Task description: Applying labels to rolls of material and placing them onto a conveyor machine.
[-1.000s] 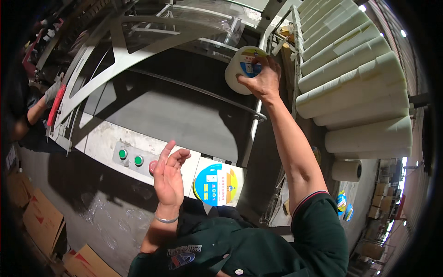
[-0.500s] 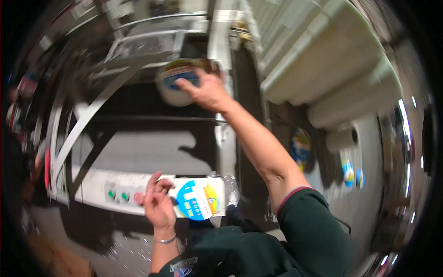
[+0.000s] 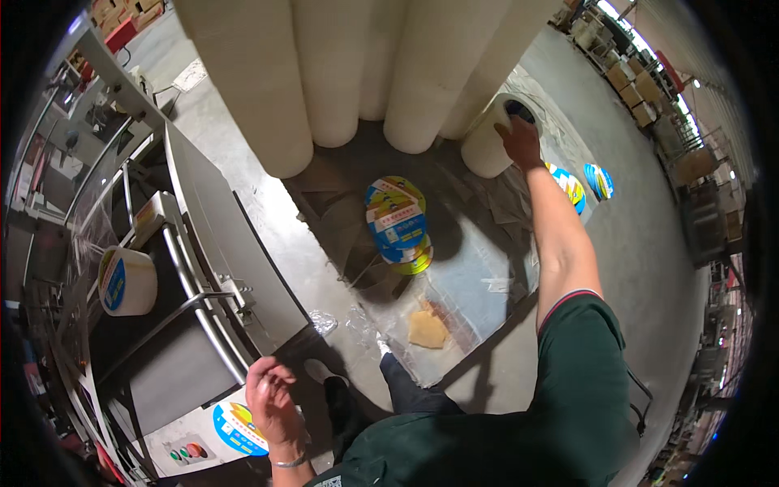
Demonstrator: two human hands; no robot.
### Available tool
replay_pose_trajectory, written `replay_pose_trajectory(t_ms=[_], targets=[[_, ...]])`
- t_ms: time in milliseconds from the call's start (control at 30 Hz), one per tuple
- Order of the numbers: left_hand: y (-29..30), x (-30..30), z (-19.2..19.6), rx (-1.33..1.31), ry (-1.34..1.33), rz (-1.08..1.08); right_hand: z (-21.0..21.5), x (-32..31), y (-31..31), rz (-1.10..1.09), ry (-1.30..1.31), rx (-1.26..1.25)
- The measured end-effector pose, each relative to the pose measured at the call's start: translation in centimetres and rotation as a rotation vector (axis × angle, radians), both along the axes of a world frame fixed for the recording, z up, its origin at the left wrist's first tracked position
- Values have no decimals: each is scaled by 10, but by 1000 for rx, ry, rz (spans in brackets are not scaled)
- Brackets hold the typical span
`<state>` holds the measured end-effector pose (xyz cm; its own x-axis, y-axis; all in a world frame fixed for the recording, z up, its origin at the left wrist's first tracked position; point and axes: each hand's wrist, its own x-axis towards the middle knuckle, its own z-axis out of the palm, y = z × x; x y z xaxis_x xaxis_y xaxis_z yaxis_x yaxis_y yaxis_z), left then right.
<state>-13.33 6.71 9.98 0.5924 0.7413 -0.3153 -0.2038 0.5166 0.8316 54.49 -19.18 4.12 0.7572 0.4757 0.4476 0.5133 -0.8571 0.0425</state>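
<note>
My right hand is at the top of a short white roll, its fingers at the dark core hole and gripping the rim. Part of those fingers is hidden in the hole. This roll stands at the front right of several tall white rolls. My left hand, empty with fingers loosely bent and apart, hovers over the machine's front edge. Beside it lies a round blue and yellow label. Another white roll with a blue label on its end rests on the machine at the left.
Round printed labels lie on the sheet-covered pallet, near a yellowish scrap. More labels are on the floor at right. The machine has metal bars and coloured buttons. Clear plastic film lies by my feet.
The view has swung right, from the machine to the pallet of rolls. My right hand has left the labelled roll on the machine and reached the short white roll. My left hand stays near the label.
</note>
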Motion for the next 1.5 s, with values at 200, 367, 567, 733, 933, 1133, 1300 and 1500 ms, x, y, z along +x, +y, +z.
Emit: replay_pose_trajectory(t_ms=[200,367,567,733,933,1133,1300,1500], targets=[[-40,109,24,176,131,-287,66,-51,-32,140,592,859],[-55,172,28,283,25,-353,96,-223,-21,501,1761,1276],[-66,82,-37,-427,-225,-543,37,-370,44,391,2087,1028],[-64,20,-65,-656,-171,-2,-88,-329,104,391,557,70],[-34,-35,-71,-660,-248,181,-176,-325,95,433,597,86],[-9,-72,-58,-668,-358,232,-156,-358,95,336,551,63],[17,-95,-47,-724,-350,308,-55,-416,128,397,291,167],[42,-122,-44,-750,-401,326,107,-601,195,964,240,411]])
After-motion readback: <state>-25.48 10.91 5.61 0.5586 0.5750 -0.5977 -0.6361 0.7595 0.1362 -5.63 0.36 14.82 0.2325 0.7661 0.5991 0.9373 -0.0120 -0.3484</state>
